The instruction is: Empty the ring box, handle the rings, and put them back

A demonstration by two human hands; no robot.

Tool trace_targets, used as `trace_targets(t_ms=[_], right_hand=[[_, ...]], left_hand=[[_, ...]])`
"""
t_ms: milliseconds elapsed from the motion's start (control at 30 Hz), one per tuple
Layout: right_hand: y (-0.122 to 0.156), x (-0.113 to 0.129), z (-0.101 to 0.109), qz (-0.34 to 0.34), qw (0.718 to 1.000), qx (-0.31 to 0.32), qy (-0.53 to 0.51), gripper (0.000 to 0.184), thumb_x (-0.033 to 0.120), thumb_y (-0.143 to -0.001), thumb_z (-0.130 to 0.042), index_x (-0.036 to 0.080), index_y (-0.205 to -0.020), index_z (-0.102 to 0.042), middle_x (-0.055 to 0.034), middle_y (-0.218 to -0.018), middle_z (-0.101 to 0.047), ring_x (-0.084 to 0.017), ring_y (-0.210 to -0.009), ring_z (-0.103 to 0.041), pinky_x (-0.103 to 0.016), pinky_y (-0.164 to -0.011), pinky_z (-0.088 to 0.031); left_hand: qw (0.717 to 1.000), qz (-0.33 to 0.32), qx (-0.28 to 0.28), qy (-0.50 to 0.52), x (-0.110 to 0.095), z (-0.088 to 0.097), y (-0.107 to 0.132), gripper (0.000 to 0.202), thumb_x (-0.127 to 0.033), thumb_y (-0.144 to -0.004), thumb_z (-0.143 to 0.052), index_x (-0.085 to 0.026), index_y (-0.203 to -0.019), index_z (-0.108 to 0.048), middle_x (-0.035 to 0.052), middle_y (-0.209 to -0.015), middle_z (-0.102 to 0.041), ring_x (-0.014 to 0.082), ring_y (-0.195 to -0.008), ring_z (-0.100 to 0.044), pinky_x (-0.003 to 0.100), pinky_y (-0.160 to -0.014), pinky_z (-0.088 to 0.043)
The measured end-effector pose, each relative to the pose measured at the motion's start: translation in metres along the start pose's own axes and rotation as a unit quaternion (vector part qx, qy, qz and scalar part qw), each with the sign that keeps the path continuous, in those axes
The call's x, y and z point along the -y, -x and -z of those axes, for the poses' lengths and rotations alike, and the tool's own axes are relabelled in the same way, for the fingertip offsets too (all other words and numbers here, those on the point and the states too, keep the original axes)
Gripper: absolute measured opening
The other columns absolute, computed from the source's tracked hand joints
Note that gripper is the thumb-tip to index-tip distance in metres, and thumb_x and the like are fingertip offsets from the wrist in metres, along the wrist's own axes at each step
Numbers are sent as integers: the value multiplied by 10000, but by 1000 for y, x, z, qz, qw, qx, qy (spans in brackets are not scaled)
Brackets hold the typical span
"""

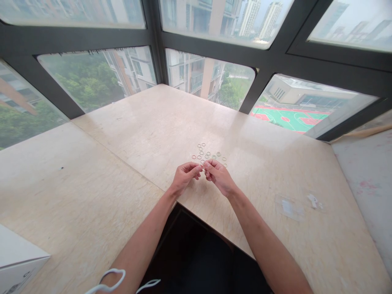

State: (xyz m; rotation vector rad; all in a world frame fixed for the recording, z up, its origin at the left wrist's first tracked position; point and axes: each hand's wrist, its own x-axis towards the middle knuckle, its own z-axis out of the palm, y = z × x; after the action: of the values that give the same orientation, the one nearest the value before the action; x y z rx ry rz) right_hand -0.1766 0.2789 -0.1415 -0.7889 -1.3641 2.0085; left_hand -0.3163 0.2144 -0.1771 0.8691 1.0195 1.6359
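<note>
At frame centre, left hand [184, 176] and right hand [219, 175] meet, fingertips pinched shut; contents too small to tell. Small rings [208, 155] lie scattered on the table [137, 130] just above them, slightly nearer the right hand.

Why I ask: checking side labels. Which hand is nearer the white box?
Left. The left hand is up and to the right of the white box; the right hand is just beyond it, farther right.
</note>
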Motion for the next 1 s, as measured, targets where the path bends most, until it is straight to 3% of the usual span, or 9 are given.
trace_targets(t_ms=[100, 200, 400, 567, 700, 833, 1000], right_hand=[[0, -1, 0, 34, 998, -6, 57, 312, 441, -770, -706, 171, -898, -615, 16, -715, -551, -81, -583, -429, -233, -534, -313], [0, -2, 0, 52, 993, -6, 102, 276, 430, -774, -698, 166, -823, -632, 5, -702, -568, -90, -593, -447, -240, -541, -329], [-1, 2, 11, 54, 992, -17, 111, 286, 430, -739, -728, 156, -786, -660, -19, -715, -593, -101, -595, -474, -246, -544, -360], [-7, 6, 29, 88, 982, -118, 119, 304, 453, -754, -695, 159, -811, -641, -13, -711, -575, -97, -566, -451, -242, -517, -352], [-9, 4, 44, 125, 944, -156, 262, 287, 439, -789, -640, 162, -861, -655, -31, -759, -612, -129, -630, -492, -267, -584, -413], [-11, 0, 60, 159, 881, -183, 406, 233, 361, -831, -564, 161, -895, -665, -49, -833, -640, -144, -656, -525, -300, -663, -439], [-13, -1, 83, 164, 835, -228, 474, 231, 309, -821, -518, 156, -913, -665, -66, -865, -640, -165, -687, -552, -321, -706, -446]], left_hand=[[1000, 4, 1, 1, -2, -1, 1, 241, -357, -748, -752, -138, -840, -715, 38, -697, -622, 104, -612, -534, 230, -585, -436], [1000, 15, 3, 2, -6, -1, 2, 239, -357, -743, -757, -135, -817, -709, 36, -702, -619, 104, -621, -532, 235, -607, -435], [998, 41, 14, 38, -12, -1, 2, 219, -329, -739, -763, -125, -780, -695, 31, -669, -597, 100, -620, -523, 230, -615, -418], [993, 62, -9, 104, -15, 4, 0, 207, -300, -734, -773, -119, -784, -686, 26, -685, -585, 87, -597, -520, 222, -597, -414], [988, 59, -10, 145, -14, 8, -1, 192, -287, -759, -759, -122, -802, -672, 13, -675, -560, 81, -596, -513, 221, -606, -423], [982, 57, -10, 182, -15, 9, -2, 177, -262, -768, -756, -122, -786, -649, 5, -661, -531, 78, -601, -495, 217, -593, -422], [969, 55, -33, 240, -21, 11, -2, 186, -239, -751, -772, -126, -790, -630, -2, -737, -520, 68, -626, -476, 212, -579, -424]])
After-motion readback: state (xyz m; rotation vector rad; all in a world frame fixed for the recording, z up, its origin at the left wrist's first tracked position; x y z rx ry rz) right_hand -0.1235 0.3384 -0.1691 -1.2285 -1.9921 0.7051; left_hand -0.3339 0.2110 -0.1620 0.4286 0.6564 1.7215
